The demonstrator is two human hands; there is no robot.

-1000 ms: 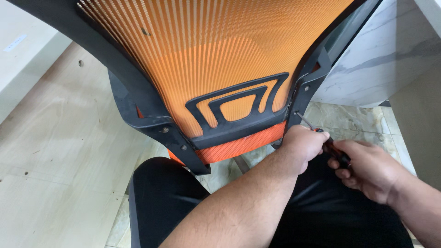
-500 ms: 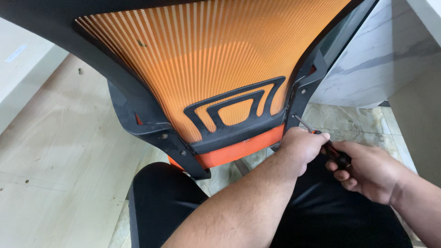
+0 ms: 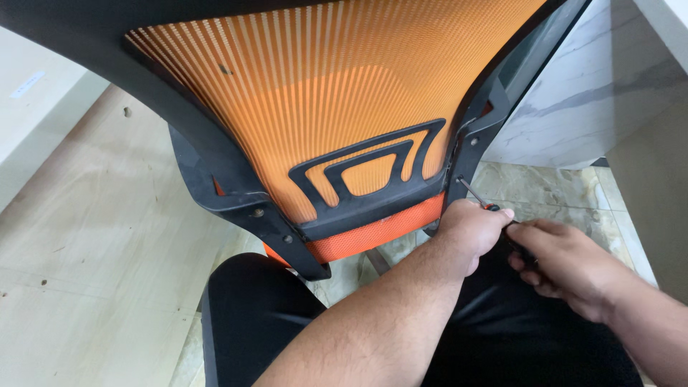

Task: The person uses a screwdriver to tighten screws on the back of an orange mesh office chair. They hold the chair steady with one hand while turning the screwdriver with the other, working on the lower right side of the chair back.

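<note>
Both hands (image 3: pixel 527 247) on screwdriver (image 3: pixel 474 195) at orange chair back's (image 3: pixel 337 93) frame.

Bare forearms, no sleeves or rings on either hand, black trousers (image 3: pixel 502 337) below

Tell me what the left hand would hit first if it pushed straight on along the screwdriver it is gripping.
Probably the black chair frame: the left hand points up and left along the screwdriver, whose tip already sits at a hole in that frame, beside the orange mesh. Depth is hard to judge.
</note>
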